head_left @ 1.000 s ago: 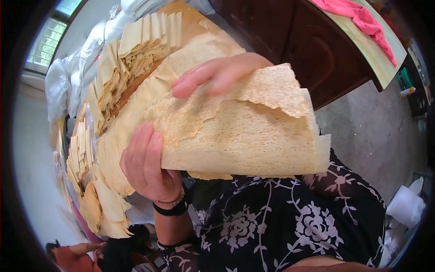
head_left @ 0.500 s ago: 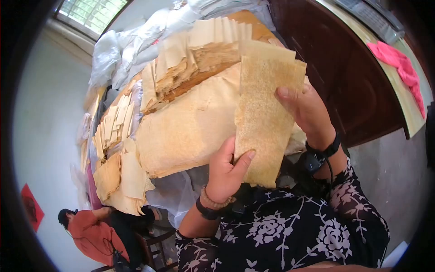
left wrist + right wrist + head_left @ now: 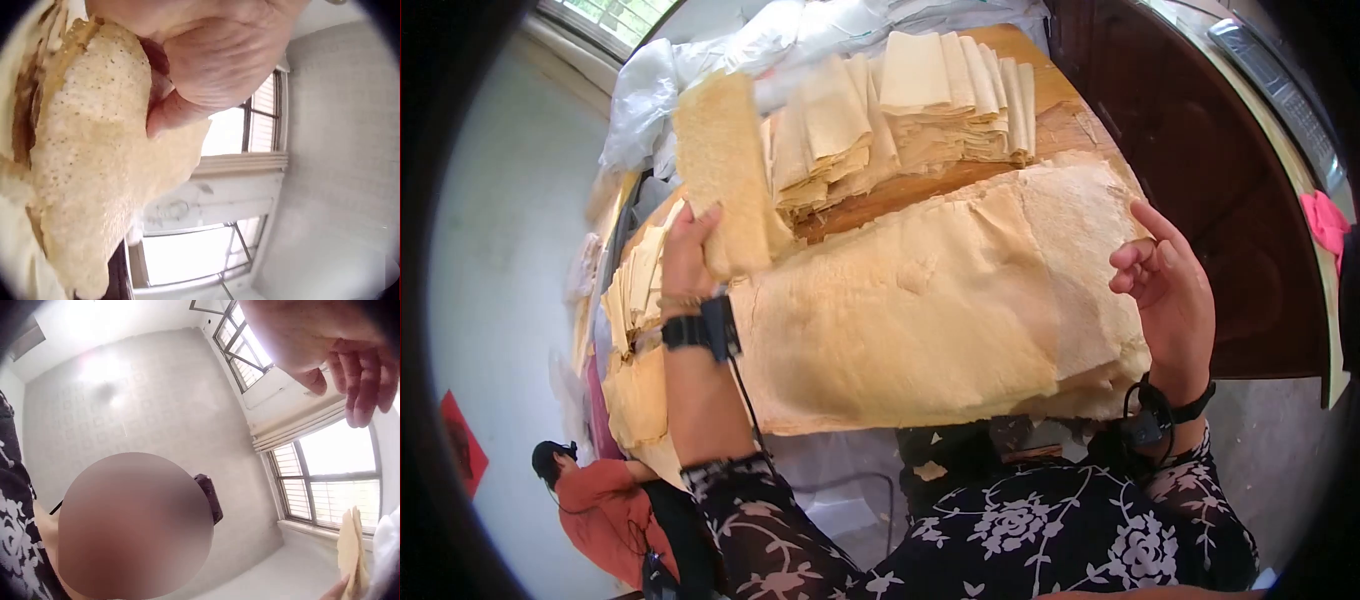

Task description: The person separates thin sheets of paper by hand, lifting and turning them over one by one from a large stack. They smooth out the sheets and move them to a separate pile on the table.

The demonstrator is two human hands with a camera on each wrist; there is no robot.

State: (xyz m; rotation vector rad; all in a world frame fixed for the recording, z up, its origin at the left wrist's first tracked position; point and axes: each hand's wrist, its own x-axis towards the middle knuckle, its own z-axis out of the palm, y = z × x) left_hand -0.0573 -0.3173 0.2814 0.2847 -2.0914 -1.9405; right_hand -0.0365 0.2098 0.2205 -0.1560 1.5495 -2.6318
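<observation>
My left hand point(image 3: 687, 255) grips the lower edge of a folded thin tan pancake point(image 3: 722, 160), lifted at the left end of a row of folded pancakes point(image 3: 830, 120). In the left wrist view the thumb presses on the pitted face of this folded pancake point(image 3: 94, 137). My right hand point(image 3: 1175, 295) is raised over the right end of a wide pile of flat pancake sheets point(image 3: 910, 320), its fingers loosely bent with nothing in them. That pile lies before me, its edges ragged and the top sheet wrinkled.
Behind the pile runs the wooden tabletop point(image 3: 1040, 130), with clear plastic point(image 3: 740, 50) along its far side. More folded pieces point(image 3: 640, 270) stand at the left. A dark cabinet point(image 3: 1200, 200) borders the right. Someone in an orange top point(image 3: 605, 510) sits at lower left.
The folded pancake, earlier held between both hands before my body, has gone left and away in my left hand. My right hand has let go of it and now stands apart on the right.
</observation>
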